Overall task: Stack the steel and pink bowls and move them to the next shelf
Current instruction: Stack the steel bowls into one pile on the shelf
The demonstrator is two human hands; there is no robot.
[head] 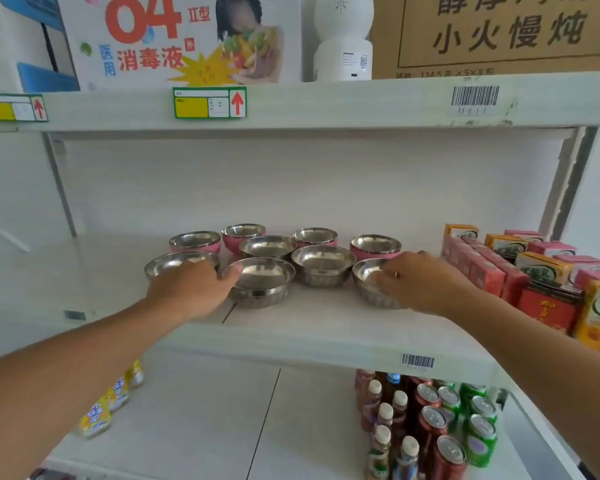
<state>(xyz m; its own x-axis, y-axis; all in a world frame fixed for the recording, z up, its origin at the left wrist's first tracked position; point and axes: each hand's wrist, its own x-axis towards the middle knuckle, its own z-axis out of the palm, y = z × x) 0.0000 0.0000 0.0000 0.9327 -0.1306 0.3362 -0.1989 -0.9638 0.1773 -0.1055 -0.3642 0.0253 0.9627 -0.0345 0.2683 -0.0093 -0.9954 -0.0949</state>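
Observation:
Several bowls stand in two rows on the middle shelf (309,327). The front row is plain steel, the back row mostly pink-sided with steel insides. My left hand (191,289) grips the left rim of the front centre steel bowl (262,280), thumb on its edge. It partly covers another steel bowl (168,263) at the far left. My right hand (426,282) holds the front right steel bowl (368,277), fingers over its rim. Between them sits a free steel bowl (323,263). Pink bowls (374,245) (194,242) stand behind.
Red and orange drink cartons (520,268) crowd the shelf's right end, close to my right hand. The shelf's left part is bare white board. Below, bottles and cans (430,427) fill the right side and yellow packets (108,407) lie at the left. Boxes stand on the top shelf.

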